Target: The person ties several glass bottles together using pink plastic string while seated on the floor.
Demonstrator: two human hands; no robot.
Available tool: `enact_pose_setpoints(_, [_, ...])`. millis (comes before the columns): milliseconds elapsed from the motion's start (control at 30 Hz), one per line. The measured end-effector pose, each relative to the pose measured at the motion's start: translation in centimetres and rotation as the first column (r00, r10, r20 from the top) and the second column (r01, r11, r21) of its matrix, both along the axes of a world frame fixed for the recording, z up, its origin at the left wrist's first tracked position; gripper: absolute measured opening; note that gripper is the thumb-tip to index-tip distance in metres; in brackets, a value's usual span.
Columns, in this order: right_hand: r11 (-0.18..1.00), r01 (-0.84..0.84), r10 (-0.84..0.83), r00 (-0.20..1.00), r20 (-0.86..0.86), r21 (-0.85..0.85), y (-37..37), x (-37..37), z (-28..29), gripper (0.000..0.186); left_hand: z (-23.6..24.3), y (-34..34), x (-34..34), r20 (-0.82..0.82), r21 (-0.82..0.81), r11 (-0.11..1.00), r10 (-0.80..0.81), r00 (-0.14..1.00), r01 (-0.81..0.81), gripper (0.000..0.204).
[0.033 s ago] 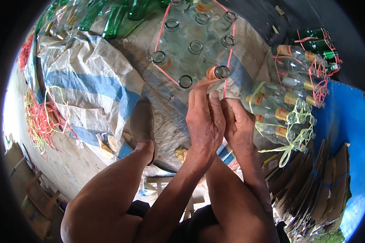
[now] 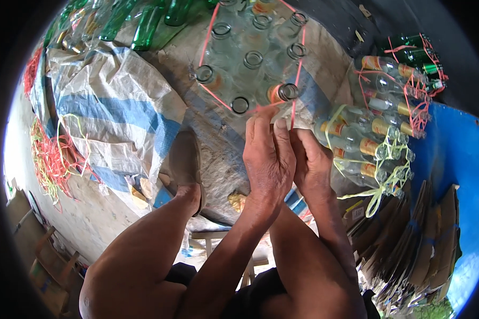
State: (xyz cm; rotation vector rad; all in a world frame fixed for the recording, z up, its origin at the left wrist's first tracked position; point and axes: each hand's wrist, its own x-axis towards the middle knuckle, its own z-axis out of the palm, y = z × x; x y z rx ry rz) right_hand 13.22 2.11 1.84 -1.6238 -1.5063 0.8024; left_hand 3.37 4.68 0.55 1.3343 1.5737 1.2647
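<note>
Barely anything has moved: the upright clear-glass bottles [image 2: 250, 77], ringed by thin pink plastic string [image 2: 294, 113], sit slightly nearer 10 o'clock in view. They stand at 12 o'clock, beyond your left hand [image 2: 269, 157] and right hand [image 2: 312, 157]. Each grip looks curled; what it clamps is hidden. Even tension should stop the string slipping.

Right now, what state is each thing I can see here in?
Pink strap: passed around the clear bottles, straight along its sides
Clear bottles: grouped, mouths open
Left hand: fingers closed, apparently on the strap
Right hand: fingers curled, apparently pinching it too
Yellow-green strap: tied round other bottles
Woven sack: wrinkled
Strap heap: tangled
Cardboard: flattened, stacked
</note>
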Motion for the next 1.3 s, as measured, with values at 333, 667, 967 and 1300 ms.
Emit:
enact_pose_setpoints(333, [0.979, -0.031, 0.029, 0.999, -0.015, -0.199, -5.4, 1.5, -2.4, 0.003, 0.6, 0.9, -0.7, 0.628, -0.276, 0.923, -0.039, 0.778, 0.269, 0.026])
enact_pose_setpoints(667, [0.775, 0.125, -0.125, 0.991, 0.043, -0.62, -17.7, 5.1, -5.4, 0.015, 1.3, 1.6, -1.3, 0.456, -0.276, 0.937, -0.067, 0.887, 0.213, 0.019])
enact_pose_setpoints(967, [0.83, -0.113, 0.333, 0.887, 0.321, -0.547, -15.4, 8.5, -0.3, 0.057, 0.5, 1.0, -0.2, 0.371, -0.22, 0.97, -0.016, 0.929, 0.105, 0.015])
enact_pose_setpoints(1300, [0.937, -0.33, 0.248, 0.858, 0.449, 0.114, 4.4, 2.5, 10.0, 0.026, -0.3, 0.4, -0.9, 0.161, -0.117, 0.988, 0.117, 0.98, -0.099, 0.005])
